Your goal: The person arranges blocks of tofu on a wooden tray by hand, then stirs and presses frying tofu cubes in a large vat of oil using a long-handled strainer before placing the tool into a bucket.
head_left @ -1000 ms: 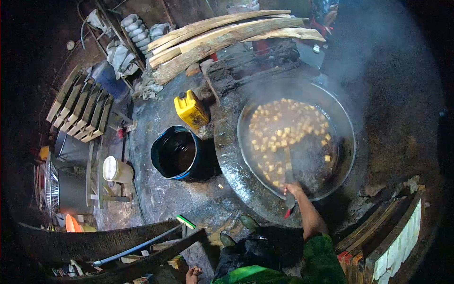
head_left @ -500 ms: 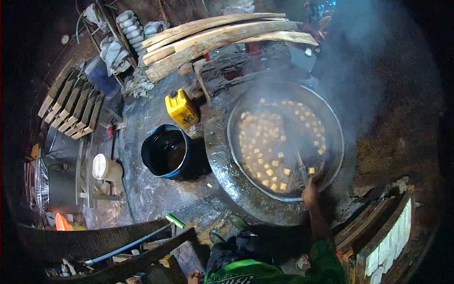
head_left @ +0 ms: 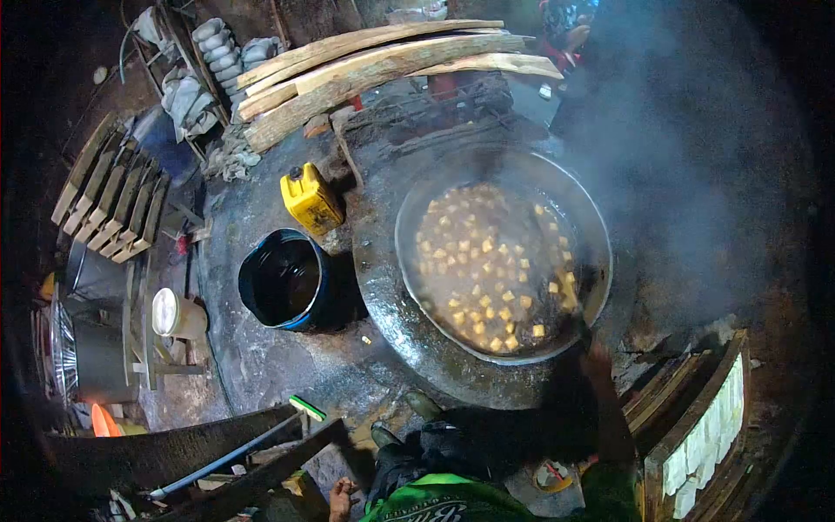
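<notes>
A wide round pan (head_left: 407,291) holds dark, bubbling liquid with many yellowish cubes (head_left: 485,300) floating in it. My right hand (head_left: 598,361), in shadow at the pan's near right rim, is closed round the dark handle of a long stirring tool (head_left: 581,326). Its far end reaches into the liquid among cubes on the right side; steam and shadow blur its shape. My left hand (head_left: 342,498) hangs low beside my body at the bottom of the view, fingers loosely apart, with nothing visible in it.
Left of the pan stand a blue drum (head_left: 317,300) of dark liquid and a yellow jerrycan (head_left: 311,202). Split logs (head_left: 383,70) lie behind. Wooden frames with white cloth (head_left: 709,435) stand at right. A green-headed squeegee (head_left: 306,407) leans left. Steam drifts at upper right.
My right hand has moved right, outward over the rim, and the tool has swung toward the pan's right side. The view has shifted slightly, and less steam covers the cubes. My left hand shows more.
</notes>
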